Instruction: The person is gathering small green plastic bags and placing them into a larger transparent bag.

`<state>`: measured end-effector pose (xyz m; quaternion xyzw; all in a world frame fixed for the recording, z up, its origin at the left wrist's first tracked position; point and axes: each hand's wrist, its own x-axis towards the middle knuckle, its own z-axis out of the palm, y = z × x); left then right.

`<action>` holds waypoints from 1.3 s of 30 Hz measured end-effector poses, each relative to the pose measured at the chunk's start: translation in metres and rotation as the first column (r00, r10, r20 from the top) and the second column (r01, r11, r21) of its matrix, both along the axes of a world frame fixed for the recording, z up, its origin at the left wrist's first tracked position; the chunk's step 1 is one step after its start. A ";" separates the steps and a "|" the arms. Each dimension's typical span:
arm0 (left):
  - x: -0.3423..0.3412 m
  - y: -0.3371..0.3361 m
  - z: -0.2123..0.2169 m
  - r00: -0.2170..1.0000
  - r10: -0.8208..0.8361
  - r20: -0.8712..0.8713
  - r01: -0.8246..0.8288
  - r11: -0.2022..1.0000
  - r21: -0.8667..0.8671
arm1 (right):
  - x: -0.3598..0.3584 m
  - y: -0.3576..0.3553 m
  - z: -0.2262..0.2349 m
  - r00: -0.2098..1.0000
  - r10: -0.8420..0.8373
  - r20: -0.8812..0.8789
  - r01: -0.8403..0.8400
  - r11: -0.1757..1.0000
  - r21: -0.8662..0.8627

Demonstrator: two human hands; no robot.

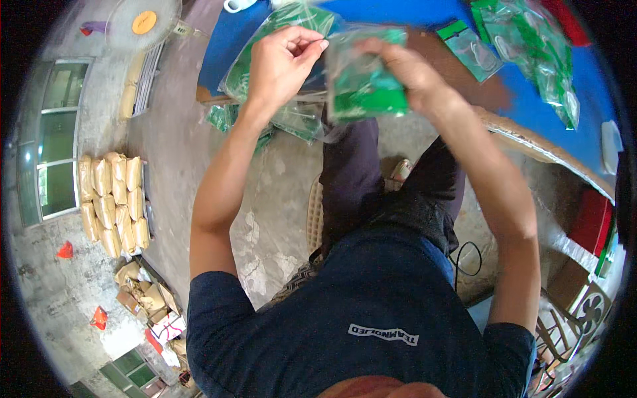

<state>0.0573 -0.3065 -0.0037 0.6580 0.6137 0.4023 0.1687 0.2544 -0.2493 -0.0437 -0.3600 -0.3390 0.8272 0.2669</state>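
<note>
Navy short-sleeved shirt (312,298), white label (383,334), dark trousers (352,166)

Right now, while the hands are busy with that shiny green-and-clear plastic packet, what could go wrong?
The green-and-clear flat plastic packet might slip from the motion-blurred right hand; it seems held by the edge of the blue-topped table, so it could drop toward the cracked grey floor.

The left hand is close to a bigger clear plastic bag with green inside. That bag lies near the table's edge, so a bump might push it off.
</note>
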 end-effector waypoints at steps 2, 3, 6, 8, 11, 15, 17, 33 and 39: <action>0.005 0.002 -0.001 1.000 -0.016 0.009 0.016 1.000 0.011 | -0.021 -0.007 -0.010 0.996 0.085 -0.037 -0.085 0.996 0.013; 0.007 0.000 0.000 1.000 -0.012 0.020 0.011 1.000 0.019 | -0.025 -0.003 -0.015 0.996 0.083 -0.040 -0.082 0.996 0.016; 0.010 -0.002 0.006 0.999 -0.032 -0.042 0.034 0.999 0.042 | -0.029 0.010 -0.021 0.980 0.051 -0.195 -0.076 0.990 -0.122; 0.010 -0.008 0.010 0.998 -0.046 -0.051 0.047 0.999 0.018 | -0.036 -0.001 -0.018 0.975 0.106 -0.196 -0.115 0.993 -0.036; 0.004 -0.009 0.019 0.994 -0.032 -0.103 0.046 0.988 0.145 | -0.048 -0.007 -0.010 0.963 0.152 -0.220 -0.140 0.988 0.070; 0.016 0.003 0.040 0.979 -0.036 -0.203 0.086 0.966 0.243 | -0.065 0.017 -0.010 0.963 0.178 -0.201 -0.118 0.953 0.279; 0.018 0.005 0.048 0.966 -0.026 -0.256 0.098 0.957 0.274 | -0.085 0.023 0.005 0.976 0.202 0.083 -0.219 0.888 0.405; 0.042 0.010 0.029 0.990 -0.141 0.013 0.129 0.938 0.320 | -0.053 -0.024 -0.002 0.876 -0.063 -0.479 0.110 0.991 0.070; -0.151 0.019 -0.044 0.909 0.078 0.410 0.094 0.919 -0.383 | -0.058 -0.004 0.012 0.888 -0.009 -0.460 0.049 0.996 0.076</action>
